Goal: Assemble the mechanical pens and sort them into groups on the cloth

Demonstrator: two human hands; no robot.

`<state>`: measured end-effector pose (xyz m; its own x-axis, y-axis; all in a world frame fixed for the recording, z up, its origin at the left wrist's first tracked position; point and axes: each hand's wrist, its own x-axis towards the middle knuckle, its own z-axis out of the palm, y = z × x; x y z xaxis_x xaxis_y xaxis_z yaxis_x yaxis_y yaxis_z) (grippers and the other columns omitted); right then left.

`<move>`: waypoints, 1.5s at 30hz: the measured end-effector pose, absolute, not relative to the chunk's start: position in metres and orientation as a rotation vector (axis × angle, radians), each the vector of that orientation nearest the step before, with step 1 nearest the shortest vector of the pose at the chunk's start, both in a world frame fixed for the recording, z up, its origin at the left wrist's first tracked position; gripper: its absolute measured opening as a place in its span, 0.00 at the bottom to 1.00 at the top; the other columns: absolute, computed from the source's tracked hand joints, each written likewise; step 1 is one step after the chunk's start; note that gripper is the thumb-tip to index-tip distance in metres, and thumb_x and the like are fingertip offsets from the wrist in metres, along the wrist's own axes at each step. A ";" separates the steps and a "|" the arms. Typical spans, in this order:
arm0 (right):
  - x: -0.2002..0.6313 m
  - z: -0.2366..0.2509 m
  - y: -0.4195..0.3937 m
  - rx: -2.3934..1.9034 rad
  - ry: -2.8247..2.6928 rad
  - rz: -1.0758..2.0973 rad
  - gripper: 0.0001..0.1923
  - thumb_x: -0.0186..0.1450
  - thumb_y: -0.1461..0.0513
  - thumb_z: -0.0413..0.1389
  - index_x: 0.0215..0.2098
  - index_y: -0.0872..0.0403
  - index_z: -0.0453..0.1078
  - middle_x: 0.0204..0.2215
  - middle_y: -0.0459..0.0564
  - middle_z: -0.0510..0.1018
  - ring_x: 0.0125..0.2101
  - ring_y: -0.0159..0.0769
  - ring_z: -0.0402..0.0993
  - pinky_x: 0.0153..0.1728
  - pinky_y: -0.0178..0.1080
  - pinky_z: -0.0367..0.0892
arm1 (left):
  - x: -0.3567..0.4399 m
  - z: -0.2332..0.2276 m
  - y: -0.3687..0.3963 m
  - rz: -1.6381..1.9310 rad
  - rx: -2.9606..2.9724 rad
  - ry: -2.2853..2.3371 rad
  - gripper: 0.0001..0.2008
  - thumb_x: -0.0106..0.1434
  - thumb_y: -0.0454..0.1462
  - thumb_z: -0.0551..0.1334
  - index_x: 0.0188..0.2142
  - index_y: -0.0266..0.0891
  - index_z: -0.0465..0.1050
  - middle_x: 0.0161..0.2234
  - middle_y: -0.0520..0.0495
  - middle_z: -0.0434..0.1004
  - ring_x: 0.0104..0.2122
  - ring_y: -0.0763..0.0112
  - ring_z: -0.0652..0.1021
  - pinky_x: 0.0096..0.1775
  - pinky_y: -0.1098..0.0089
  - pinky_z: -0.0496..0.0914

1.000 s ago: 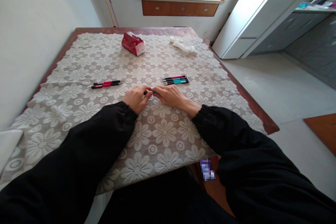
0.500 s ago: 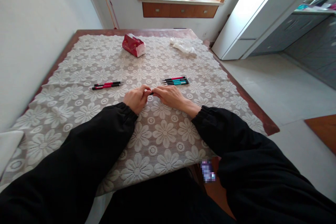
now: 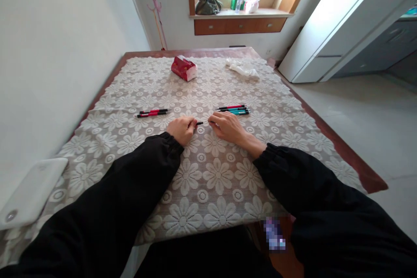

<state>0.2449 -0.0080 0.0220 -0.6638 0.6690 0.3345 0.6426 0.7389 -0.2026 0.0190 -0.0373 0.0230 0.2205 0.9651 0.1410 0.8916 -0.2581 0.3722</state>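
Note:
My left hand [image 3: 183,129] and my right hand [image 3: 228,126] rest on the lace-covered table [image 3: 208,173], close together. A thin dark pen [image 3: 200,123] shows between their fingertips, and both hands pinch it, one at each end. Just beyond my right hand lies a group of several pens [image 3: 233,110], red and teal with black tips. Two red-and-black pens [image 3: 153,113] lie to the left of my left hand.
A red tissue pack [image 3: 184,68] and a crumpled white cloth [image 3: 243,68] sit at the far end. A white flat object [image 3: 31,192] lies at the near left edge. A wall runs along the left; a white cabinet [image 3: 329,30] stands at the right.
My hands have drawn slightly apart, so more of the dark pen shows between them. The camera has tilted up and shifted, moving everything rightward in the view.

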 end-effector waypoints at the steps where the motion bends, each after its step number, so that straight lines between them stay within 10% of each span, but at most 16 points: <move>1: 0.246 0.022 -0.007 -1.037 -2.534 0.104 0.12 0.74 0.62 0.50 0.44 0.54 0.76 0.38 0.52 0.80 0.38 0.38 0.73 0.40 0.39 0.57 | 0.017 0.022 -0.036 0.507 2.265 1.786 0.17 0.74 0.45 0.52 0.39 0.44 0.78 0.34 0.45 0.80 0.34 0.60 0.78 0.35 0.64 0.65; 19: 0.242 0.019 -0.009 -1.056 -2.565 0.039 0.12 0.74 0.62 0.52 0.42 0.53 0.79 0.40 0.52 0.79 0.39 0.36 0.75 0.40 0.37 0.62 | 0.007 0.017 -0.026 0.632 2.367 1.554 0.09 0.71 0.43 0.62 0.43 0.44 0.80 0.41 0.45 0.80 0.46 0.58 0.77 0.52 0.59 0.70; 45: 0.249 0.022 -0.006 -1.178 -2.418 0.062 0.10 0.66 0.65 0.54 0.38 0.51 0.77 0.35 0.49 0.81 0.33 0.37 0.74 0.36 0.38 0.59 | 0.005 0.011 -0.021 0.791 2.054 1.496 0.13 0.58 0.42 0.72 0.41 0.42 0.79 0.37 0.49 0.81 0.32 0.67 0.75 0.38 0.65 0.72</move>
<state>0.2495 -0.0060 0.0218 -0.5355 0.7578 0.3727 0.7378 0.6345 -0.2301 0.0050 -0.0211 0.0107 0.2370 0.9559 0.1736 0.6814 -0.2910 0.6716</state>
